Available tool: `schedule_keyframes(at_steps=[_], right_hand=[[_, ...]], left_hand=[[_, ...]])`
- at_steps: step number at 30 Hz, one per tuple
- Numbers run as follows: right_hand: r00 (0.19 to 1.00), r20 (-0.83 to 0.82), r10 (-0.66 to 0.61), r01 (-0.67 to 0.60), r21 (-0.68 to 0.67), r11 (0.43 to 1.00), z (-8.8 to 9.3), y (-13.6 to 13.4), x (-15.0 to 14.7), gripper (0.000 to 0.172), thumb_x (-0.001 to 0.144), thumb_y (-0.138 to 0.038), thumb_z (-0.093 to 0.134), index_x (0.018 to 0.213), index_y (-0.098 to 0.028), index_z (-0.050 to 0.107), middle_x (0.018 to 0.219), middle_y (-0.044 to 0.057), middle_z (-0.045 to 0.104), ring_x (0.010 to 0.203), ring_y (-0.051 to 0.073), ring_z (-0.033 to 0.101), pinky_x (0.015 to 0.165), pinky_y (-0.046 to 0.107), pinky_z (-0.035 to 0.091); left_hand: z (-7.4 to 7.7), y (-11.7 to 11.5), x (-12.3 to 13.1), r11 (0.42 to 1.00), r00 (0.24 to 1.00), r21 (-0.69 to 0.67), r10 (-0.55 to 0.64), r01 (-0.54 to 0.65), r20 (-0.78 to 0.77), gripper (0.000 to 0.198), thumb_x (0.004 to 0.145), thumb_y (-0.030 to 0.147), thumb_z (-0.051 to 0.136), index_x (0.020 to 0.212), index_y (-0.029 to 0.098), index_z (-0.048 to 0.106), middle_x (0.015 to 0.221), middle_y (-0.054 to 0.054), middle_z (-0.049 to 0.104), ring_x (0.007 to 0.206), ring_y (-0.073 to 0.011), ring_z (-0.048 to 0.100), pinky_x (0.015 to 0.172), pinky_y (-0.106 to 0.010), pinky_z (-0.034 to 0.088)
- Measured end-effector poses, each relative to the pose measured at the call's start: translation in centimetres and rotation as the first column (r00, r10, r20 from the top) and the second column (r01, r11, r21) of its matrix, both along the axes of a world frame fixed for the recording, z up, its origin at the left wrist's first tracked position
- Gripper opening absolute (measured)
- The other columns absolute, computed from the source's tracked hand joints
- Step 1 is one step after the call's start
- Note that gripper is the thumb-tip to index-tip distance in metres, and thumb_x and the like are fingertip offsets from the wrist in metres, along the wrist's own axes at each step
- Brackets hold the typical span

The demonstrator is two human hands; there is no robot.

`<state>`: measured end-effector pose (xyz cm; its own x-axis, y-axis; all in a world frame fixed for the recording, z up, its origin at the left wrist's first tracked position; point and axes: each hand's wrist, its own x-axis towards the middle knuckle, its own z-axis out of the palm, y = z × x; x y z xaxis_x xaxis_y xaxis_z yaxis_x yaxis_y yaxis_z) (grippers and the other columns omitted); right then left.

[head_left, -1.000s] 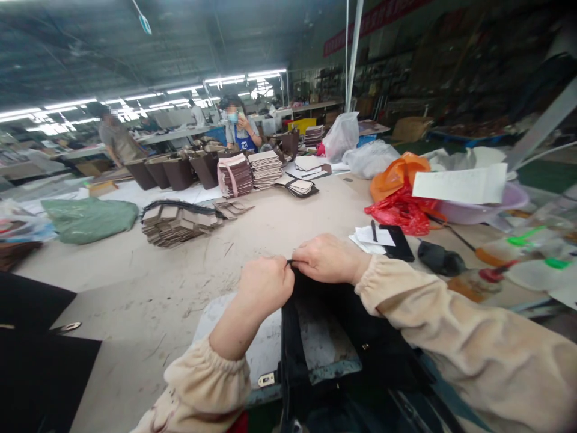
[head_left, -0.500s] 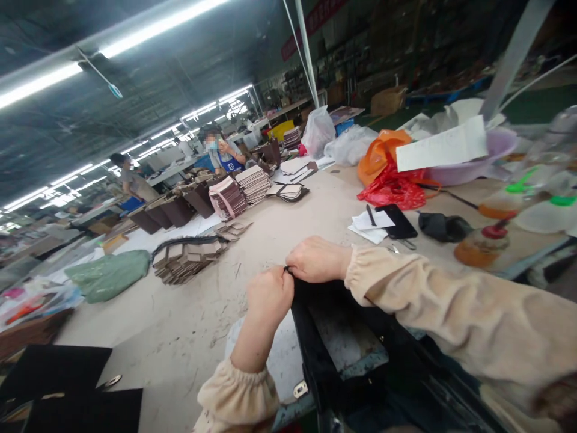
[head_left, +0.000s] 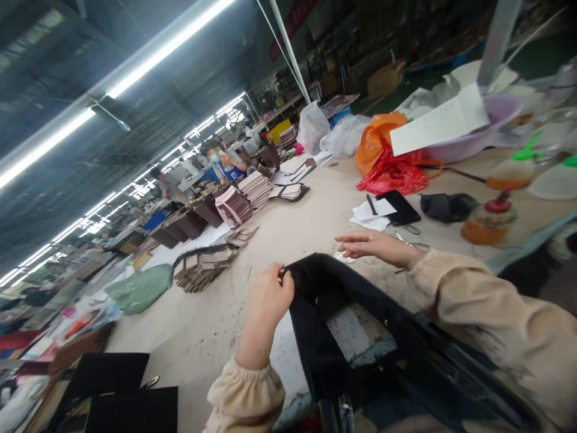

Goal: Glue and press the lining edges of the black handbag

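Strip lights (head_left: 171, 47) over a scuffed beige bench (head_left: 306, 222), pretty cluttered tbh. Left hand (head_left: 270, 297) is pinching the far corner of a black bag piece (head_left: 318, 355), which gapes open on the near side of both hands. Right hand (head_left: 381, 246) is just beside it, fingers stretched out, gripping nothing. Past the right: papers (head_left: 384, 208) with a pen (head_left: 371, 205), plus a black phone (head_left: 408, 207). Past the left, stacked grey-brown card pieces (head_left: 205, 269).
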<state>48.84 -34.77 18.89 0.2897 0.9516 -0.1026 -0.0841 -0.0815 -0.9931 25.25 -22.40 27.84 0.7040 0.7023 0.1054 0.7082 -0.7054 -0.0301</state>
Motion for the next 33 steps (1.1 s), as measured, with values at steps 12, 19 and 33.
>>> schedule_keyframes(at_steps=[12,19,33], right_hand=[[0.998,0.062,-0.029,0.038,-0.152,0.988,-8.7,-2.3,2.5,0.050,0.073,-0.043,0.067,0.112,-0.013,0.067,0.101,0.015,0.071,0.092,0.026,0.068,0.080,0.035,0.053],[0.967,0.253,0.044,-0.026,-0.074,0.997,-9.3,-1.0,1.5,0.049,0.075,-0.047,0.060,0.108,-0.013,0.069,0.095,0.009,0.074,0.088,0.025,0.068,0.087,0.034,0.048],[0.877,0.463,0.126,-0.127,-0.031,0.991,-9.2,-1.1,-0.1,0.042,0.077,-0.049,0.053,0.098,-0.019,0.074,0.091,0.004,0.074,0.086,0.025,0.066,0.078,0.030,0.046]], left_hand=[[1.0,0.5,1.5,0.995,0.995,-0.053,-0.083,0.080,-0.050,0.027,0.088,0.029,0.045,0.074,0.019,0.066,0.067,-0.004,0.066,0.067,-0.0161,0.058,0.063,-0.025,0.035],[0.5,0.7,1.5,0.994,0.998,-0.093,-0.048,0.050,0.026,0.030,0.087,0.029,0.044,0.061,0.018,0.056,0.052,0.001,0.046,0.055,-0.0126,0.043,0.057,-0.025,0.029],[0.9,0.9,-0.8,0.977,0.993,-0.208,-0.031,0.054,0.110,0.053,0.090,0.052,0.030,0.067,0.015,0.060,0.056,-0.001,0.053,0.054,-0.0124,0.049,0.054,-0.023,0.033]])
